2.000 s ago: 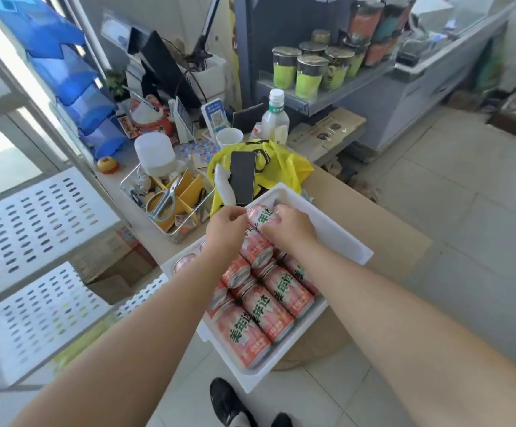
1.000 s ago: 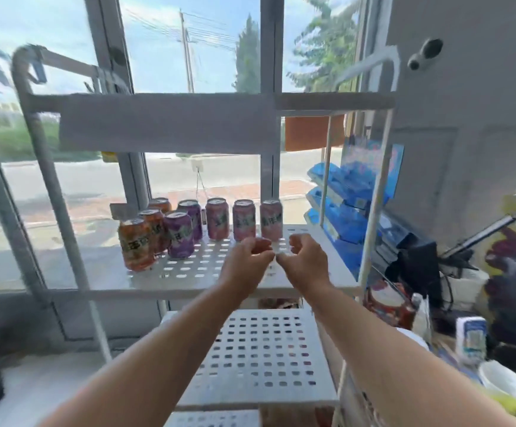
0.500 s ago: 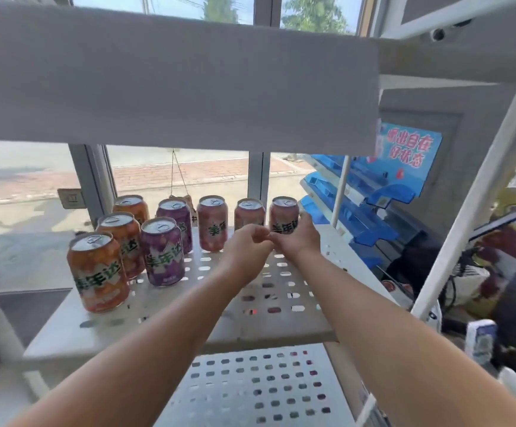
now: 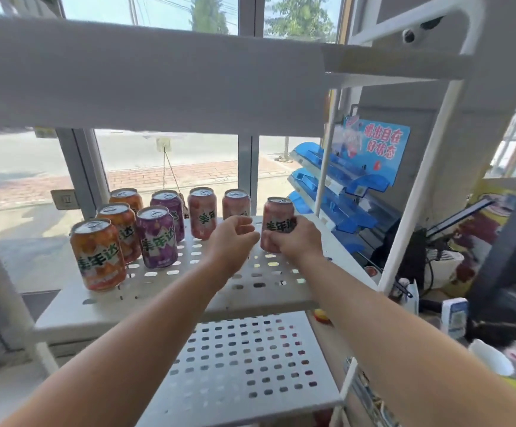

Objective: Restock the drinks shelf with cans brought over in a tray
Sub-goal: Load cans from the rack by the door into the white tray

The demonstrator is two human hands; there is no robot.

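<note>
The person's right hand (image 4: 296, 241) grips an upright pink drinks can with green lettering (image 4: 278, 217), fingers wrapped round its lower half. The can is at the right end of the white perforated metal shelf (image 4: 259, 285); its base is hidden. The left hand (image 4: 233, 241) is just beside it, fingers loosely curled, holding nothing. Two more pink cans (image 4: 202, 212), two purple cans (image 4: 156, 237) and three orange cans (image 4: 98, 254) stand to the left.

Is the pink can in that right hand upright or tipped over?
Upright: the pink can has its lid on top, gripped low by the right hand.
</note>
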